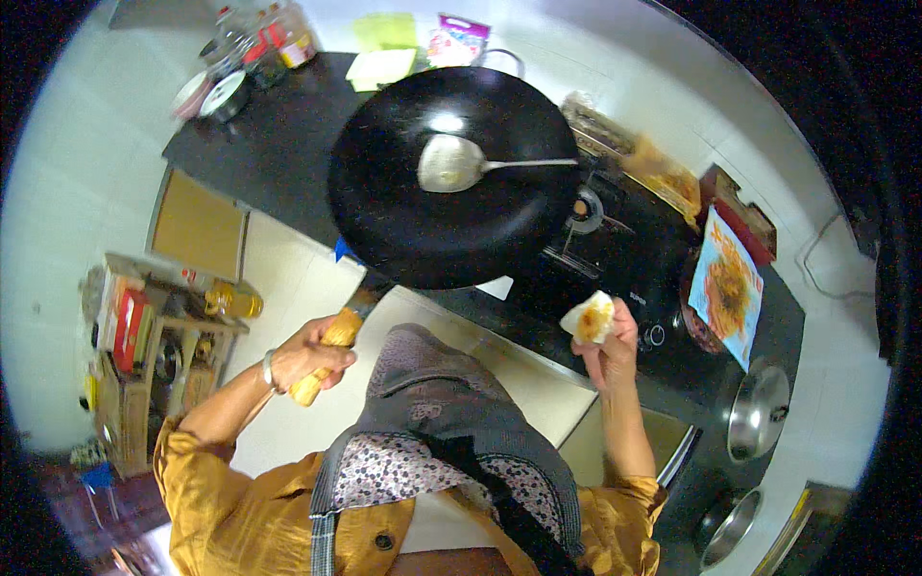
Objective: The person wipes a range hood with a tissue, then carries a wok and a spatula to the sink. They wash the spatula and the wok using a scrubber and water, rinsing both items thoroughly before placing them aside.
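Observation:
My left hand [312, 361] is closed around the light wooden handle [340, 329] of a large black wok [442, 235]. The wok is held up over the counter edge and the left part of the stove, and its dark inside shows. A metal wok spatula [451, 163] lies in it, with its shaft pointing right across the rim. In front of the stove, my right hand [616, 351] pinches a crumpled white piece of tissue or cloth [588, 320] with an orange-brown stain. The right hand is apart from the wok.
Beneath and right of the wok is a black gas stove [600, 245]. A printed blue sheet [727, 298] covers part of a pot, near a steel lid [759, 413] and steel bowl [735, 528]. Bottles [288, 38] stand far left. A shelf [139, 355] with an oil bottle [235, 302] is left.

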The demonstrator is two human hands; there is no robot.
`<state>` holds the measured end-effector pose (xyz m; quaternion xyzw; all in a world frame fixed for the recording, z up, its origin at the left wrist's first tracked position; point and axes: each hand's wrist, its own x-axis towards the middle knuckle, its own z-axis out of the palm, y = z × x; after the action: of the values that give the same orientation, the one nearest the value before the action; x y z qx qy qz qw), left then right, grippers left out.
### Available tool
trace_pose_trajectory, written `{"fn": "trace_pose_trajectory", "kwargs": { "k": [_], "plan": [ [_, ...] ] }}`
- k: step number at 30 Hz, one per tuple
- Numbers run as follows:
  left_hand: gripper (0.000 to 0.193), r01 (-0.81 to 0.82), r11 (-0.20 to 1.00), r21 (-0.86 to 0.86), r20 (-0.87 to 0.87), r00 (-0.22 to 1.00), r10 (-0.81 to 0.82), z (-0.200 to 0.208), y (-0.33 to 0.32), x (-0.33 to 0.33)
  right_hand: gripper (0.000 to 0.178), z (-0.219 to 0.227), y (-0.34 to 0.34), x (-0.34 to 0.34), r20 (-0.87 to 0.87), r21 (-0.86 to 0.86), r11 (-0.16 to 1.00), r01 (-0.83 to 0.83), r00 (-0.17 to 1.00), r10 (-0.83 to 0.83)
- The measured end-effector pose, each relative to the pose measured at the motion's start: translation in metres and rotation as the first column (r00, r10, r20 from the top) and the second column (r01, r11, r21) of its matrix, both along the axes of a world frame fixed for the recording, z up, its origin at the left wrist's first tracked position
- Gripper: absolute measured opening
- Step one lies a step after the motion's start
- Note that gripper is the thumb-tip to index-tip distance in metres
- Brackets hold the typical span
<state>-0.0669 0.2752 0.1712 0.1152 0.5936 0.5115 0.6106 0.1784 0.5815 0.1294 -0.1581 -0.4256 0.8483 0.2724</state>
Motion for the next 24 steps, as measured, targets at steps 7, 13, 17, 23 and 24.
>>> {"fn": "trace_pose_trajectory", "kwargs": {
  "k": [7,13,17,23,24],
  "plan": [
    [0.021,-0.536,0.843,-0.034,-0.101,0.841,0.531,-0.001,-0.11,0.089,0.021,-0.041,-0.018,-0.091,-0.115,-0.084,0.872,-0.482,0.874,0.472],
    [0.019,-0.821,0.57,-0.015,-0.098,0.569,0.817,-0.049,-0.165,0.142,0.026,-0.094,-0.071,-0.173,-0.077,-0.211,0.708,-0.674,0.733,0.675],
    [0.018,-0.932,0.36,0.043,-0.066,0.356,0.932,-0.085,-0.207,0.153,0.026,-0.101,-0.124,-0.239,0.031,-0.162,0.578,-0.8,0.581,0.813],
    [0.017,-0.993,0.091,0.07,-0.005,0.091,0.996,-0.144,-0.263,0.165,0.023,-0.148,-0.228,-0.322,-0.042,-0.234,0.424,-0.875,0.445,0.894],
    [0.017,-0.993,0.056,0.106,0.003,0.057,0.998,-0.166,-0.278,0.163,0.024,-0.159,-0.252,-0.338,-0.048,-0.225,0.415,-0.881,0.436,0.899]
  ]
}}
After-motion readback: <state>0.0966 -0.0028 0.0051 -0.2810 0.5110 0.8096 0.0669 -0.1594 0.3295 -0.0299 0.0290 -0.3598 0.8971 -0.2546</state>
